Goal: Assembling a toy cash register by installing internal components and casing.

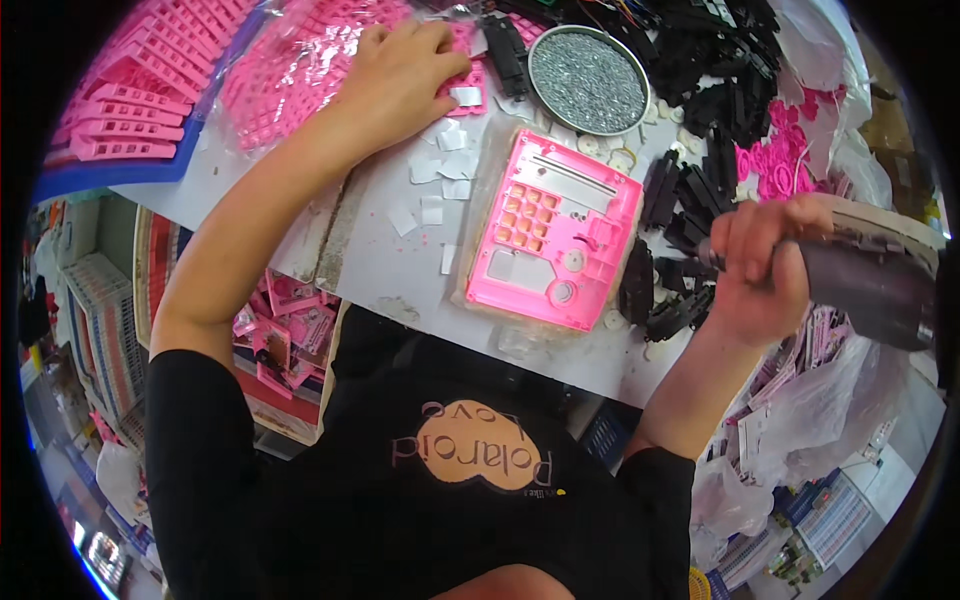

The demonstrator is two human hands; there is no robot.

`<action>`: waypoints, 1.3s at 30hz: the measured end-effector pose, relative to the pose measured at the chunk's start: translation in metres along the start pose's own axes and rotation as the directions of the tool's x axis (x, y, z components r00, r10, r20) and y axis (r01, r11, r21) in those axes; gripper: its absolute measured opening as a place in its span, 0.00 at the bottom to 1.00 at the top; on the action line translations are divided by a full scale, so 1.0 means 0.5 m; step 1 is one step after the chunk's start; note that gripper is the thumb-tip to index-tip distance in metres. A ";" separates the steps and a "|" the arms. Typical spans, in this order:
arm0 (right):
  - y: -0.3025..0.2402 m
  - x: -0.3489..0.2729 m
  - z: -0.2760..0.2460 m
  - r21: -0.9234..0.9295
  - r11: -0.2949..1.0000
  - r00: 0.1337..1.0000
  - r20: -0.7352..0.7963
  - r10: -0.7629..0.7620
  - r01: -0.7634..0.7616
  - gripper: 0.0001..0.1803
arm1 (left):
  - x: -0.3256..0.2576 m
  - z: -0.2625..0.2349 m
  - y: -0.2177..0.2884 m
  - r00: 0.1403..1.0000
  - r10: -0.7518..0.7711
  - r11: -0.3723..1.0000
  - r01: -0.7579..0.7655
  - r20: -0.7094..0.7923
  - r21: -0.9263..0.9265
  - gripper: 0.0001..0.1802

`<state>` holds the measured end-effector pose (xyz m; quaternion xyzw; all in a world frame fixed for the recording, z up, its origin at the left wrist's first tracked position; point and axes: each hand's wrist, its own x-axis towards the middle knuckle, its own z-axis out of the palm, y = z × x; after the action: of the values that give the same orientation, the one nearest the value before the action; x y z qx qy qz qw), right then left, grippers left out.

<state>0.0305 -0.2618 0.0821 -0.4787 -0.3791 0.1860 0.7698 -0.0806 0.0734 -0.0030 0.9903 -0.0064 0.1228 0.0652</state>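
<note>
My left hand (412, 80) reaches to the far side of the table, fingers bent and apart over pink plastic parts. By its thumb is a flat pink piece (476, 98) with a white tab on it; whether the fingertips touch anything is hard to see. On the right, my right hand (762, 265) is wrapped round a dark power screwdriver (868, 290), its tip pointing left. Between the hands lies a pink plastic casing (590, 215), open side up, with a grid of square holes and small white discs. A round dish (587, 80) of small silvery screws stands beyond it.
Pink lattice-like parts fill a clear bag (290, 80) and a blue tray (170, 165) at left. White paper pieces (455, 165) are scattered left of the casing. Black plastic parts (715, 60) pile up at right, near pink pieces (785, 155). Below the table edge sits a bin (325, 400).
</note>
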 end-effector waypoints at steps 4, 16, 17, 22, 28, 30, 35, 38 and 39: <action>0.008 -0.008 -0.003 -0.019 1.000 0.997 -0.082 0.015 -0.016 0.19 | -0.012 0.008 0.010 0.998 -0.043 0.998 0.045 0.046 -0.052 0.19; -0.029 -0.011 0.068 -0.883 0.462 0.672 -0.293 -0.680 0.081 0.31 | -0.105 -0.071 0.126 0.914 -0.385 0.360 0.278 0.130 -0.891 0.26; -0.025 -0.024 0.085 -0.914 0.387 0.649 -0.221 -0.728 0.122 0.33 | -0.111 -0.086 0.142 0.890 -0.393 0.179 0.323 0.233 -0.929 0.25; 0.038 -0.104 0.160 -0.791 0.601 0.993 0.074 -0.091 0.114 0.34 | -0.149 -0.069 0.185 0.815 -0.118 -0.821 0.241 0.567 -0.518 0.22; 0.134 -0.079 0.265 -0.836 0.542 0.988 0.004 -0.156 0.089 0.25 | -0.159 -0.049 0.239 0.819 -0.058 -0.966 0.098 0.570 -0.239 0.18; 0.138 -0.070 0.278 -0.851 0.521 0.985 -0.026 -0.169 0.067 0.22 | -0.171 -0.040 0.235 0.873 -0.015 -0.992 0.050 0.488 -0.119 0.19; 0.157 -0.055 0.293 -0.872 0.436 0.950 0.095 -0.299 0.224 0.18 | -0.182 -0.032 0.232 0.898 -0.029 -0.980 0.060 0.438 -0.187 0.19; 0.163 -0.063 0.291 -0.826 0.435 0.915 0.219 -0.340 0.359 0.19 | -0.187 -0.035 0.221 0.926 -0.025 -0.974 0.062 0.378 -0.217 0.15; 0.164 -0.070 0.288 -0.803 0.435 0.897 0.262 -0.354 0.407 0.20 | -0.185 -0.035 0.221 0.954 -0.026 -0.980 0.035 0.297 -0.196 0.14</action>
<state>-0.0954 -0.1600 0.0323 -0.6857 -0.5391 -0.1850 0.4528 -0.1778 -0.0344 0.0052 0.0364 0.0279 -0.0061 0.9989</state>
